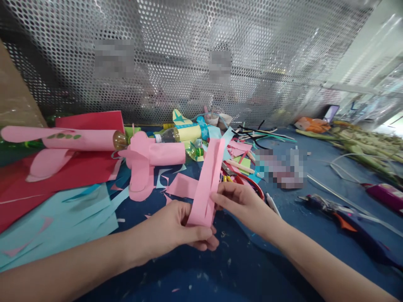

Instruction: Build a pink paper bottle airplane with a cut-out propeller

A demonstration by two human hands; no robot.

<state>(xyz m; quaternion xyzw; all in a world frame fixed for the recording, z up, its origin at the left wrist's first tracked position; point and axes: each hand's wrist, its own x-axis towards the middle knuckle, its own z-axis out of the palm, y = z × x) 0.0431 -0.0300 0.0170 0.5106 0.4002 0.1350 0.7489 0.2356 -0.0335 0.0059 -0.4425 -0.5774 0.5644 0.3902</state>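
Perforated metal sheeting [176,25] behind; blue tabletop [239,268] below. Folded pink paper strip [204,180]: raised above tabletop, tilted, between both hands. Left hand [179,226]: thumb and fingers clamped on lower end. Right hand [242,205]: thumb and fingertips pinched on right edge. Far left, light-blue paper sheets [78,214]. Far right, glue gun [359,233].

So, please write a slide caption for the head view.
Left hand and right hand hold folded pink paper above a blue table, with a glue gun at right.
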